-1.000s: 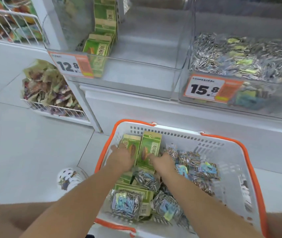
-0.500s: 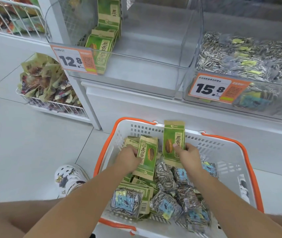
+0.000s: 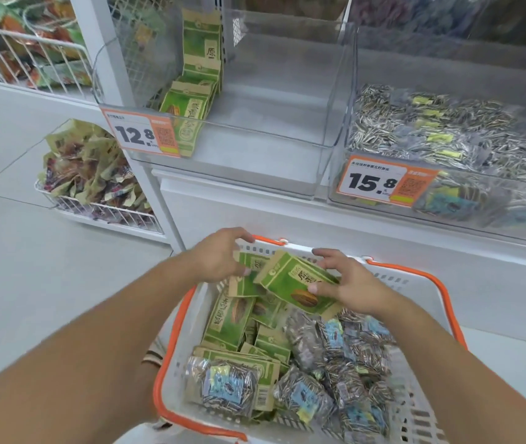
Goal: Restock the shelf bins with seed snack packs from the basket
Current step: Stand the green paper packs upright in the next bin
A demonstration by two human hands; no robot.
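Note:
A white basket [image 3: 172, 379] with orange rim sits on the floor below me, filled with green seed packs [image 3: 228, 318] and clear sunflower seed packs [image 3: 345, 354]. My left hand [image 3: 220, 259] grips a green pack [image 3: 247, 278] above the basket's far edge. My right hand [image 3: 348, 285] holds another green pack [image 3: 293, 283], tilted, beside it. Above stands a clear shelf bin [image 3: 255, 168] tagged 12.8 with a few green packs [image 3: 191, 104] stacked at its left end. The bin [image 3: 447, 216] tagged 15.8 to the right holds many clear seed packs.
Wire baskets of other snack packs sit at the left: one low by the floor [image 3: 95, 206], one higher [image 3: 31, 56]. A white shelf base [image 3: 287, 216] runs behind the basket. Grey tiled floor lies to the left.
Both hands have lifted their green packs out of the basket and up over its far rim, toward the shelf. The view has tilted upward.

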